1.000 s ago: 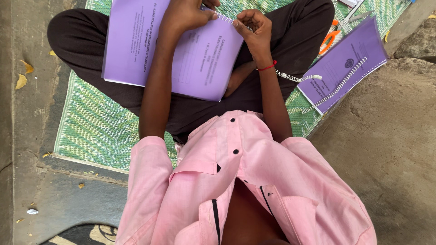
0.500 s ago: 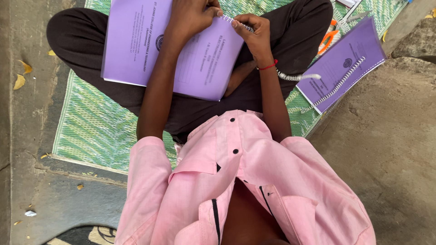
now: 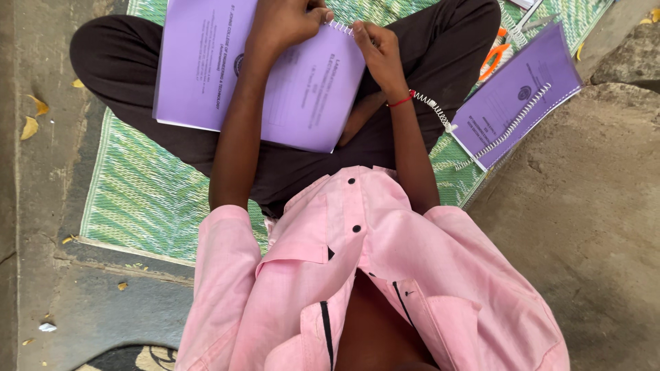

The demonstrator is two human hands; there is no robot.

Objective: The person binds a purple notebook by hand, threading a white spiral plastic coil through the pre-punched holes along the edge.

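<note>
A: Sitting cross-legged on a green woven mat [image 3: 144,199], you hold a purple booklet [image 3: 206,75] across your lap, its cover turned up toward the camera.

B: Where are the hands?

A: Both meet at the booklet's punched edge, at the top of the frame. Your left hand [image 3: 285,24] lies over the cover, fingers [image 3: 323,15] curled down onto the edge. Your right hand [image 3: 381,51] is just beside it, fingers pinched on a white wire coil [image 3: 342,27] that sits in the holes of that edge.

B: So the fingers are closed on both sides?

A: Yes. The left ones press and grip the booklet; the right ones grip the coil. A red thread [image 3: 401,101] circles the right wrist.

B: Anything else nearby?

A: A loose length of white coil [image 3: 434,110] trails from behind the right wrist toward a second purple booklet [image 3: 512,96], which lies on the mat by your right knee with a coil resting across its cover. Beyond it, orange-handled scissors [image 3: 493,58] lie on the mat. To the right, the ground is bare stone [image 3: 584,206]; to the left, a few dry leaves [image 3: 31,127] lie on the concrete floor.
</note>
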